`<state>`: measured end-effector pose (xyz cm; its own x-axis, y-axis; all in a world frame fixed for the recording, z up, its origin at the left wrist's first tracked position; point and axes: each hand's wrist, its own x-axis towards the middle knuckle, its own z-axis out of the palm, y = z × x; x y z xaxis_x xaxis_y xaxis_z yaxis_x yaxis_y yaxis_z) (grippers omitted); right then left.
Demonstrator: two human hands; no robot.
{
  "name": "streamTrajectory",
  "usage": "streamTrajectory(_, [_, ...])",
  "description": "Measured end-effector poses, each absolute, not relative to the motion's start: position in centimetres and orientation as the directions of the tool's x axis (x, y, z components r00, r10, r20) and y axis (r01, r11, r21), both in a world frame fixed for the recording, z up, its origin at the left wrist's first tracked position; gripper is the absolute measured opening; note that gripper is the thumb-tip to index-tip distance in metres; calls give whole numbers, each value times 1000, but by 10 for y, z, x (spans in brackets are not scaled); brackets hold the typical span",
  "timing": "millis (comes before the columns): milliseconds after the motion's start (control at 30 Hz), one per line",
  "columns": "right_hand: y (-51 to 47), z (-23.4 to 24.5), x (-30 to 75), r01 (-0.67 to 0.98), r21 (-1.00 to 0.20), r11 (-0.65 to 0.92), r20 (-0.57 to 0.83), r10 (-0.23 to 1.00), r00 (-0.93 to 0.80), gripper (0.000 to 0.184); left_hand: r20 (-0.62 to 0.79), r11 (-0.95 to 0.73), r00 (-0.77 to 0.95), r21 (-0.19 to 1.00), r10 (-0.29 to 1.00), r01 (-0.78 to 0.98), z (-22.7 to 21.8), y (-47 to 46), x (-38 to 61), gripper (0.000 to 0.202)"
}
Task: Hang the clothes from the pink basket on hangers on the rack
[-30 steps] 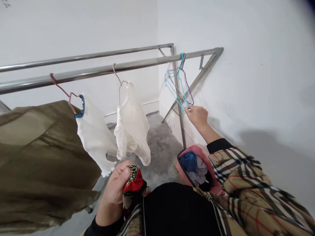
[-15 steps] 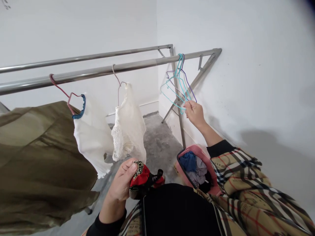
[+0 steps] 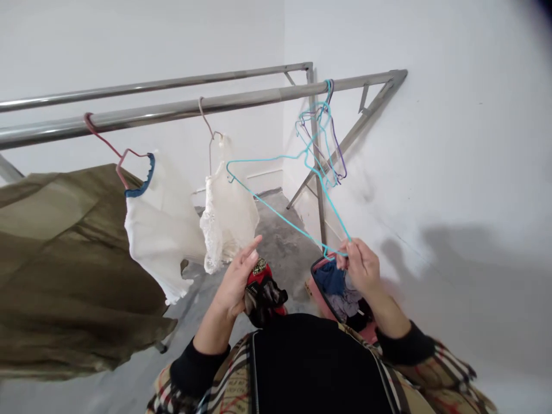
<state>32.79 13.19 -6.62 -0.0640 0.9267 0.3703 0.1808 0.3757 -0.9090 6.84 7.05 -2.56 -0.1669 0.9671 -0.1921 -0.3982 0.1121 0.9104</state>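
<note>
You are pinching a turquoise wire hanger (image 3: 267, 158) at its lower corner in your right hand (image 3: 361, 267), fingertips (image 3: 350, 248) closed narrowly on the wire above a pink laundry basket (image 3: 319, 299). The hanger is slanting up and away from that hand, its far tip reaching toward a cream lace garment (image 3: 228, 224) and its upper part crossing a bunch of turquoise and purple wire hangers (image 3: 331, 123) hooked on the nearer steel rail (image 3: 172, 106). Whether it is hooked to that rail cannot be told.

Your left hand (image 3: 235, 279) is rising with its fingers spread, a red and leopard-print cloth (image 3: 263, 293) touching beside its palm; whether that hand is gripping the cloth cannot be told.

Between your hands, open air and a bare stretch of grey concrete floor (image 3: 284, 230) are showing. A white wall (image 3: 452, 144) is standing to your right, beyond the basket. To your left, a white top (image 3: 159, 230) and a large olive garment (image 3: 56, 247) are hanging near the rail. Blue and grey clothes (image 3: 338, 287) are filling the basket.
</note>
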Motion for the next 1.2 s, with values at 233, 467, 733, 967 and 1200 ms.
streamTrajectory(233, [64, -120, 334, 311, -934, 178, 46, 920, -389, 34, -251, 174, -112, 871, 962, -460, -36, 108, 93, 55])
streamTrajectory(467, [48, -148, 354, 422, -886, 193, -13, 899, -438, 46, -339, 131, -276, 812, 900, -569, -59, 133, 115, 46])
streamTrajectory(733, [38, -163, 366, 361, -927, 99, -65, 907, -416, 40, -452, 206, -264, 753, 852, -625, -78, 138, 116, 39])
streamTrajectory(967, [35, -166, 372, 196, -981, -8, -81, 927, -367, 38, -413, 102, -367, 768, 833, -632, -92, 129, 116, 39])
streamTrajectory(1200, [38, -161, 383, 219, -971, 99, -11, 892, -453, 44, -470, 318, -154, 769, 869, -554, -93, 124, 115, 47])
